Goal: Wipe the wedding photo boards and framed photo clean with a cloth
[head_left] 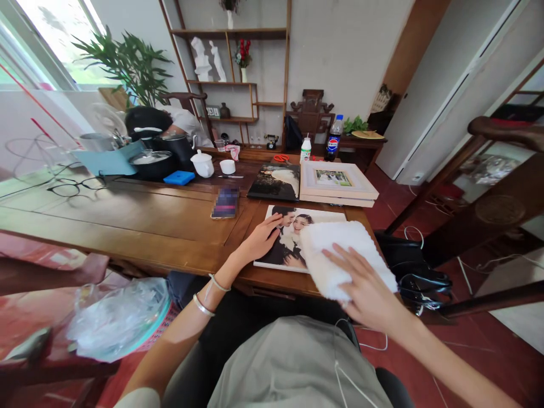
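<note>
Behind the photo panel: a dark photo book [267,180] and a stack of white framed pictures [361,184] lie side by side, close to it.
Farther back: orange scissors [281,158], a small white bottle [305,149] and a cola bottle [334,140].
To the left: a phone [225,204], a white teapot [203,164] and eyeglasses [76,187].
Photo panel [284,249]: flat at the table's near edge; a white cloth [327,243] covers its right part.
Left hand [267,233]: laid on the panel, fingers extended, grasping nothing.
Right hand [361,280]: spread over the cloth; whether it grips, I cannot tell.
Table [187,243]: brown wood.
Room: reddish floor [463,357], wooden shelf [229,33] at the wall.
</note>
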